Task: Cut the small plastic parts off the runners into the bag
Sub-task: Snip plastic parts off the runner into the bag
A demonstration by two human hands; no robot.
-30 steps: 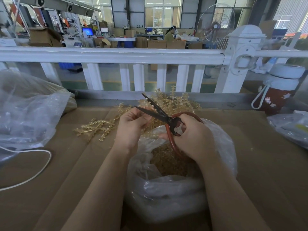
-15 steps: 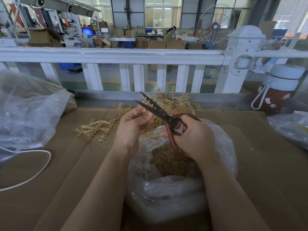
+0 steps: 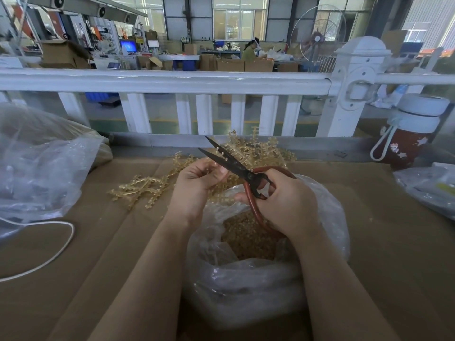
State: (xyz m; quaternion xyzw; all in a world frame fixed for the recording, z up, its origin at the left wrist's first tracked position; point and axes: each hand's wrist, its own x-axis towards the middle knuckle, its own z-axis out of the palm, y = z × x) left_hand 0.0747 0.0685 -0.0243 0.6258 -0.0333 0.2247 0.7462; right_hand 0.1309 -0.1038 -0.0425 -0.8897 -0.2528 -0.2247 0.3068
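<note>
My right hand (image 3: 285, 200) grips the red handles of black-bladed scissors (image 3: 227, 160), whose blades stand apart and point up-left. My left hand (image 3: 197, 183) pinches a yellowish runner (image 3: 220, 187) just under the blades, above the mouth of a clear plastic bag (image 3: 246, 286). Inside the bag lies a heap of cut small parts (image 3: 248, 239). A pile of uncut runners (image 3: 258, 152) sits behind the hands, and more runners (image 3: 142, 188) lie to the left on the cardboard.
Brown cardboard (image 3: 394, 254) covers the table. A large crumpled clear bag (image 3: 37, 163) and a white cord (image 3: 49, 257) lie at the left. A red bottle with white lid (image 3: 408, 136) and another plastic bag (image 3: 428, 188) are at the right. A white railing (image 3: 172, 81) runs behind.
The scissor blades have narrowed a little from their wider spread a second ago. Both hands stay over the bag's mouth, almost unmoved.
</note>
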